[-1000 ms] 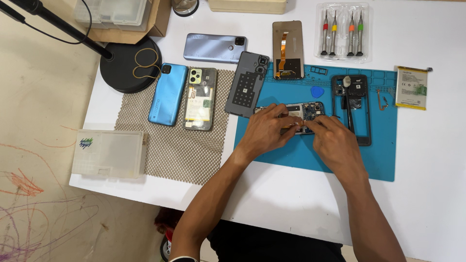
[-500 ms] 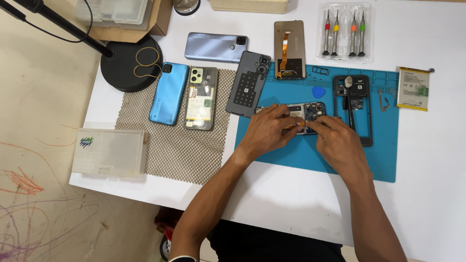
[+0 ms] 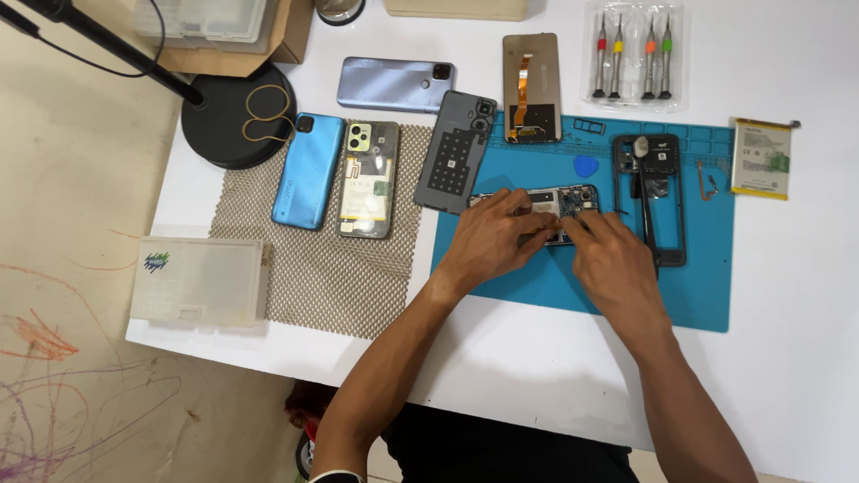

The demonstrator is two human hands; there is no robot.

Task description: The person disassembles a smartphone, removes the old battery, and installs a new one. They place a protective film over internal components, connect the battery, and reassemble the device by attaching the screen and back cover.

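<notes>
An opened phone [image 3: 565, 200] with its circuit board showing lies across the blue work mat [image 3: 707, 295]. My left hand [image 3: 494, 238] rests over its left part, fingers curled and pressing on it. My right hand [image 3: 611, 261] covers its lower right part, fingertips pinched at the board; whether they hold a small part is hidden. A black phone frame [image 3: 651, 199] lies just right of my right hand, with a blue pick [image 3: 585, 165] above the phone.
A grey back cover [image 3: 455, 150], a screen panel [image 3: 531, 88], a lavender phone [image 3: 395, 84], a blue phone [image 3: 309, 170] and an open-backed phone [image 3: 368, 179] lie left and behind. Screwdriver set [image 3: 633, 55], battery [image 3: 761, 158], lamp base [image 3: 238, 125], clear box [image 3: 199, 281].
Both hands stayed on the opened phone; the fingers shifted only slightly over the board. Nothing else on the table moved.
</notes>
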